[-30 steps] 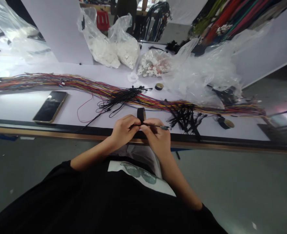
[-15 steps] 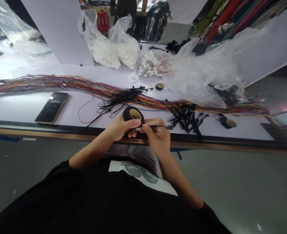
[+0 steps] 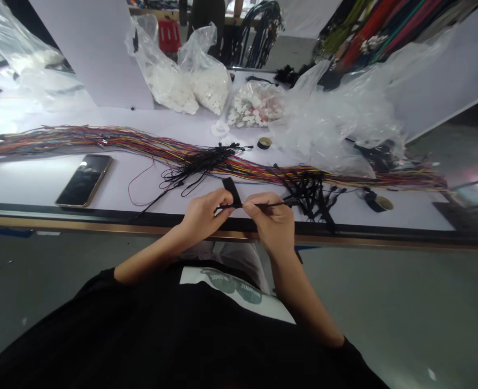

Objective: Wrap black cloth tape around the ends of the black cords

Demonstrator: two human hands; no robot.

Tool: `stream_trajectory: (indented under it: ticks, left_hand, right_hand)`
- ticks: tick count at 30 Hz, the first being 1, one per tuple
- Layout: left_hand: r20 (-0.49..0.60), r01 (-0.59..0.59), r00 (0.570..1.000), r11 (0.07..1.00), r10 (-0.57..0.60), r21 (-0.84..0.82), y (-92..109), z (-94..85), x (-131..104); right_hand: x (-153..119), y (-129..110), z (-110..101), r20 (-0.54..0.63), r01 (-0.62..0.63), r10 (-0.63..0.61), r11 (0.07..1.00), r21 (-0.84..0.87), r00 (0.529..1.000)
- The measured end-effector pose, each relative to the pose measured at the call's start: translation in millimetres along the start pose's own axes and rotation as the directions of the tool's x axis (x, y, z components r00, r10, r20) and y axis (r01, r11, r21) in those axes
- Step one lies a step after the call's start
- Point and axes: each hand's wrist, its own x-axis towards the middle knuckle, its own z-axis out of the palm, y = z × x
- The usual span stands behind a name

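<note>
My left hand (image 3: 203,216) is closed on a thin black cable beside the black tape roll (image 3: 231,192), which stands edge-on between my hands. My right hand (image 3: 272,216) pinches the black cable (image 3: 269,205) just right of the roll. The cable runs on past my right fingers toward a pile of black cable ends (image 3: 314,194). Behind my hands, a long bundle of red, yellow and black wires (image 3: 141,141) crosses the table, with thin black leads (image 3: 204,162) lying over it.
A phone (image 3: 84,181) lies at the left. Two more tape rolls rest on the table, one behind the bundle (image 3: 264,143) and one at the right (image 3: 379,201). Plastic bags of white parts (image 3: 212,89) and clear plastic bags (image 3: 332,124) stand behind. The table's front edge (image 3: 121,224) is near my wrists.
The tape roll has turned from showing its open core to edge-on. My left hand has shifted slightly left and my right hand slightly right, so they are farther apart.
</note>
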Motion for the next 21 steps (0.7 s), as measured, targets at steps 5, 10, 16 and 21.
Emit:
stream_trajectory:
  ticks: [5, 10, 16, 21]
  left_hand:
    - [-0.108, 0.023, 0.994, 0.998, -0.029, -0.057, 4.2, 10.0, 0.7]
    - [-0.137, 0.159, 0.964, 0.905, -0.229, -0.394, 8.1, 14.6, -3.8]
    - [0.321, 0.438, 0.894, 0.454, -0.314, -0.776, 3.9, 9.2, 3.3]
    - [0.309, 0.446, 0.891, 0.506, -0.333, -0.738, 3.2, 7.6, 1.5]
  right_hand:
    - [-4.8, -3.0, 4.2, 0.028, -0.019, 0.021, 0.998, -0.062, 0.999]
    - [-5.9, -2.7, 5.8, -0.004, 0.021, -0.022, 0.989, -0.147, 1.0]
    - [-9.2, -2.9, 6.5, 0.031, -0.035, 0.037, 0.998, -0.05, 0.999]
    - [-4.9, 9.3, 10.4, -0.009, -0.206, 0.21, 0.966, 0.156, 0.978]
